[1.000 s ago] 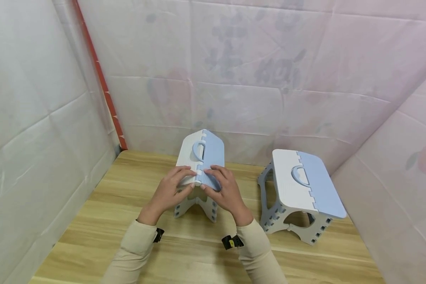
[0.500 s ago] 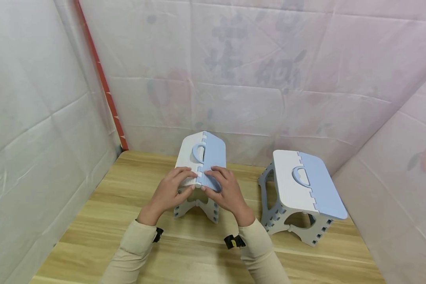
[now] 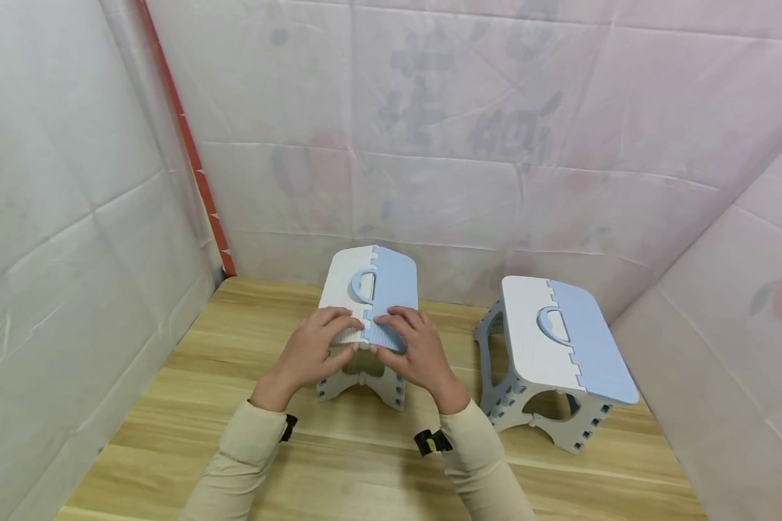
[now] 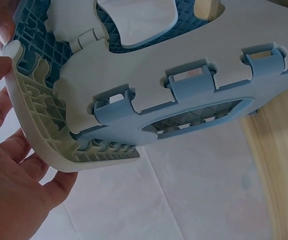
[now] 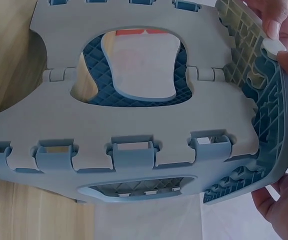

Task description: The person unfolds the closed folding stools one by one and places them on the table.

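Observation:
A folding stool (image 3: 396,278), half white and half light blue, stands partly unfolded on the wooden table, with a slight ridge along its seat's middle seam. My left hand (image 3: 313,346) grips the near end of the white half, thumb at the front edge and bent fingers on top. On the blue half, my right hand (image 3: 417,347) holds the near end the same way. Both thumbs meet close to the seam. From below, the left wrist view shows the ribbed seat underside (image 4: 43,120) and hinged legs; the right wrist view shows the leg panel (image 5: 133,120) with its cut-out.
A second white-and-blue folding stool (image 3: 541,325) stands fully unfolded to the right. The wooden table (image 3: 339,463) lies beneath both. Pale sheets (image 3: 430,195) hang behind and at both sides, with a red strip (image 3: 192,155) at the back left corner.
The held stool's seat has flattened and widened a little, its middle ridge sinking. Its legs have spread slightly apart. Both hands keep their places on the seat; the other stool stays still.

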Demonstrator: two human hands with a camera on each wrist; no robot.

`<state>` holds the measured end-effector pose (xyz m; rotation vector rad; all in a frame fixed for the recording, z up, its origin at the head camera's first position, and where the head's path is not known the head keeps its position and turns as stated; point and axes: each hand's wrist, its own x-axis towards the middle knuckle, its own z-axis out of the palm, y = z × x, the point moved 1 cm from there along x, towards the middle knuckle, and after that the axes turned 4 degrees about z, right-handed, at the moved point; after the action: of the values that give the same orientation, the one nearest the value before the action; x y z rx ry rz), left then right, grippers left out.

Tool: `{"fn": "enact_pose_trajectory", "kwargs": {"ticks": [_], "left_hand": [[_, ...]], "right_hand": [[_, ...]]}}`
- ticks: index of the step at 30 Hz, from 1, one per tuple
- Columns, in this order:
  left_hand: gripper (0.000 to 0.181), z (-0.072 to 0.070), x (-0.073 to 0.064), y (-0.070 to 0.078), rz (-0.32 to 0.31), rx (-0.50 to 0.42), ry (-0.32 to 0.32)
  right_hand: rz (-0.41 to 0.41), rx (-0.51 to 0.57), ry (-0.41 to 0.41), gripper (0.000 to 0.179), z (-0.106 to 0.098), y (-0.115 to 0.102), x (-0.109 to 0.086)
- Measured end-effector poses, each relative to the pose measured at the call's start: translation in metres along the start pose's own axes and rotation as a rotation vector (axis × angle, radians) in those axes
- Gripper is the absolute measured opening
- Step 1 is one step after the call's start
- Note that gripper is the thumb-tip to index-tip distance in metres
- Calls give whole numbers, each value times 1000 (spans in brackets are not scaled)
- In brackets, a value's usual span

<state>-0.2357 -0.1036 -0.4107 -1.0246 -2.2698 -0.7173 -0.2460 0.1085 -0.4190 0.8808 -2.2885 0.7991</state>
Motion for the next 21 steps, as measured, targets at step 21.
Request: {"fn": "enact_pose_trajectory", "kwargs": {"ticks": [21], "left_hand": [[21,2,-1,-3,22,60,-53]], "right_hand": [[10,-92,-25,40,3,-1,0]]}}
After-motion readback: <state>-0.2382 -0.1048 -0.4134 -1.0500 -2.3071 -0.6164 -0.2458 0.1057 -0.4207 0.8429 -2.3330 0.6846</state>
